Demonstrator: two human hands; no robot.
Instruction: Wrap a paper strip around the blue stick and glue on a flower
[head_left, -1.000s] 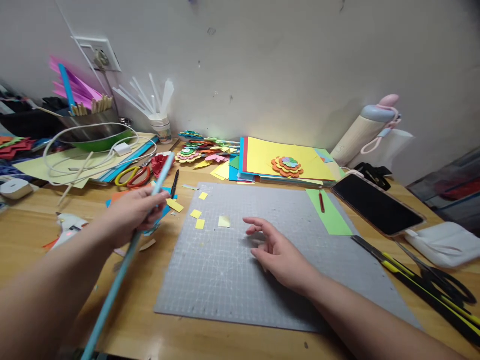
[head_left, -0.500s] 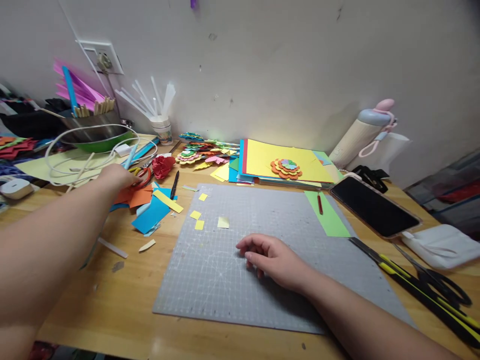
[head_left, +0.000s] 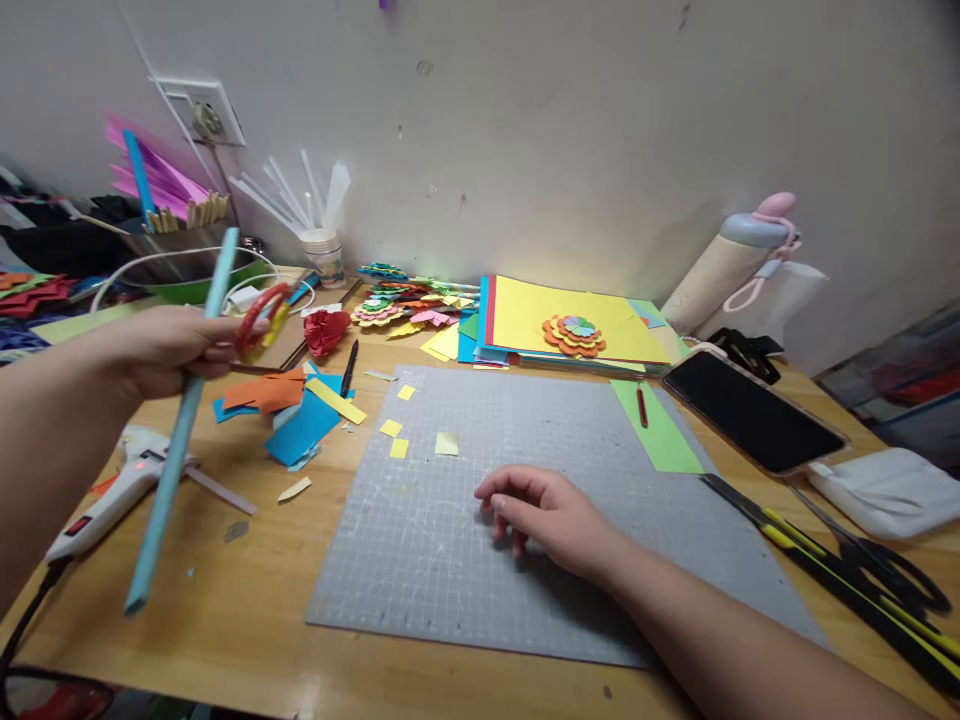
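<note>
My left hand [head_left: 169,345] is closed around a long light blue paper tube [head_left: 180,430], which slants down over the table's left side. Red and yellow scissors handles [head_left: 262,322] stick out at the fingertips of the same hand; the blades are hidden. My right hand [head_left: 544,515] rests over the grey cutting mat [head_left: 450,600], fingers loosely bent and apart, holding nothing. Small yellow paper squares [head_left: 399,449] and one pale square [head_left: 447,443] lie on the mat, left of it.
A glue gun [head_left: 120,490] lies left, under the tube. Blue paper scraps [head_left: 304,430], a black pen [head_left: 349,368] and a red paper flower [head_left: 325,332] are nearby. A layered flower [head_left: 574,336] sits on stacked paper. A phone [head_left: 754,412], cutter [head_left: 832,580] and black scissors [head_left: 885,565] lie right.
My left hand has lifted and drawn back to the left, bringing the light blue tube and scissors with it. The glue gun has come into sight. My right hand has barely moved.
</note>
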